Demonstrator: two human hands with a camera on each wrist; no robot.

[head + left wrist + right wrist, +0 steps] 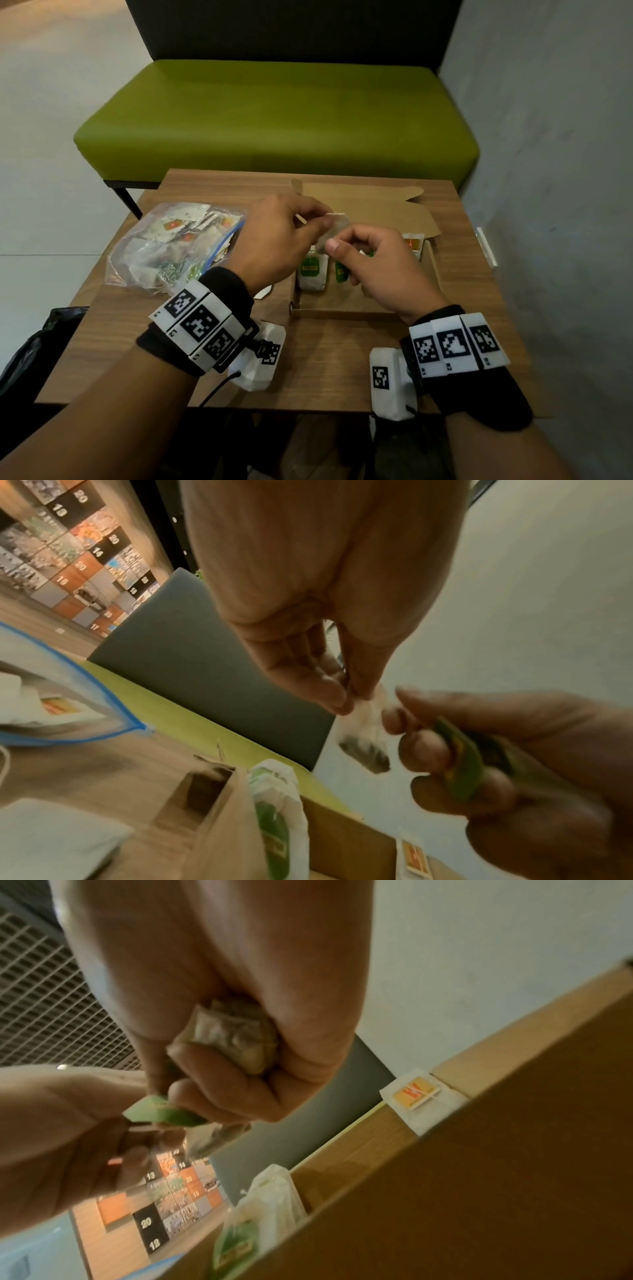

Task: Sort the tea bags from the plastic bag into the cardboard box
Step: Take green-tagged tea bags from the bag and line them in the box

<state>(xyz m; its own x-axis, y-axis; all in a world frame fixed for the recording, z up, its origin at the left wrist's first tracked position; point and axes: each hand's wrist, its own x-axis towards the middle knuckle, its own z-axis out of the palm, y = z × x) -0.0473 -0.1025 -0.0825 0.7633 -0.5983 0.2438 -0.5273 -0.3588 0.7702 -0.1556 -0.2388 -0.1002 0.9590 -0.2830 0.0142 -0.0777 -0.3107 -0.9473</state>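
Over the open cardboard box (342,313), my left hand (323,221) pinches the top of a pale tea bag (337,228). That tea bag (366,739) hangs between both hands. My right hand (342,250) grips it lower down, with a green tag (342,272) tucked under its curled fingers. In the right wrist view a crumpled tea bag (232,1039) sits in the right fist beside the green tag (161,1112). The box holds a green-tagged tea bag (311,272) and an orange-tagged one (412,245). The clear plastic bag (164,250) of tea bags lies to the left.
The small wooden table (325,363) stands against a grey wall (548,171) on the right. A green bench (274,120) runs behind it. The box lid (370,205) lies flat at the back. A white scrap (264,292) lies left of the box.
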